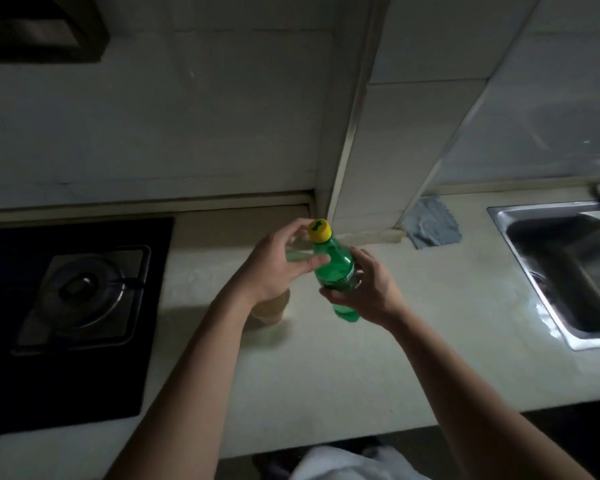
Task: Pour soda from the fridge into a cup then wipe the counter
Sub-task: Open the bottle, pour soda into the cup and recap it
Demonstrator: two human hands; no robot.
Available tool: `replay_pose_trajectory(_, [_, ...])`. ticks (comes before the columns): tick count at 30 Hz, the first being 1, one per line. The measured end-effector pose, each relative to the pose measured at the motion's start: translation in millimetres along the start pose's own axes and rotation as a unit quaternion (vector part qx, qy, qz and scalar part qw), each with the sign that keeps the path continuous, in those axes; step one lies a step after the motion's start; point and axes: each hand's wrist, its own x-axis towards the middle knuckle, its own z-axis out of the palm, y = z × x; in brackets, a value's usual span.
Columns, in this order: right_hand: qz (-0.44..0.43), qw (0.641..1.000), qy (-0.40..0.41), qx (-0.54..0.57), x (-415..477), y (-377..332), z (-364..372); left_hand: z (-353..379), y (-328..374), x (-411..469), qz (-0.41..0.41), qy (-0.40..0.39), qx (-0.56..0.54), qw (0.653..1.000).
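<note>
The right hand (364, 292) grips the green bottle (336, 268); the left hand (278, 261), fingers loosely curled, reaches its yellow cap (320, 230). Hold firm, twist slowly.

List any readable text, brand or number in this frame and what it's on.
None readable.
Green soda bottle: label band mostly covered by the right hand, the part that shows is too blurred to read.
Yellow cap: a darker mark on top, no legible letters.
Gas stove, sink, grey cloth: no markings visible.
</note>
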Motion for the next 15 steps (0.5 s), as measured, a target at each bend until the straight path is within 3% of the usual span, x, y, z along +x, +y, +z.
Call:
replay_pose_trajectory(7, [-0.002,0.999,0.008,-0.052,-47,8,-15,14,12,-33,0.027,0.003,-0.097,0.995])
replay_pose_trajectory(10, [-0.031,0.998,0.0,-0.048,-52,4,-18,15,29,-47,0.031,0.019,-0.053,0.998])
replay_pose_trajectory(15, [-0.088,0.994,-0.065,-0.012,-53,-2,-26,28,53,-73,0.046,0.111,0.067,0.99])
